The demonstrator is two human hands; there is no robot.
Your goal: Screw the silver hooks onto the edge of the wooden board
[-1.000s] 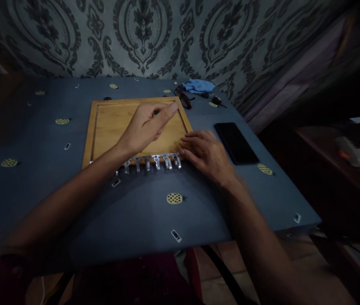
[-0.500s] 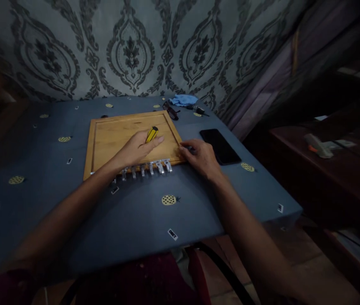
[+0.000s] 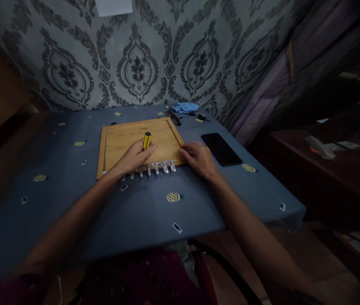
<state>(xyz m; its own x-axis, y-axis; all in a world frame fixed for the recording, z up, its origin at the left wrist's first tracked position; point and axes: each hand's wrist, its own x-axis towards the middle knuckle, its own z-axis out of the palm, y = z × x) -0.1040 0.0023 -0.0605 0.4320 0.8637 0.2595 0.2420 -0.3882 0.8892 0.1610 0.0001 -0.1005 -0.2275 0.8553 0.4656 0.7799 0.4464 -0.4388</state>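
A wooden board (image 3: 122,137) lies flat on the blue table (image 3: 141,203). A metal rail with several silver hooks (image 3: 157,167) runs along the board's near edge. My left hand (image 3: 135,156) is closed round a yellow-handled tool (image 3: 147,140), likely a screwdriver, held upright over the board just behind the hooks. My right hand (image 3: 200,159) rests at the board's near right corner, fingers curled against the edge beside the end of the hook rail.
A black phone (image 3: 221,149) lies right of the board. Dark glasses (image 3: 173,117), a blue cloth (image 3: 185,107) and a small dark object (image 3: 201,116) sit at the table's far edge by the patterned wall. Dark furniture stands to the right.
My left hand came back toward the hook rail and now holds the yellow-handled tool upright. The view tilted up; my right hand stayed at the board's corner.
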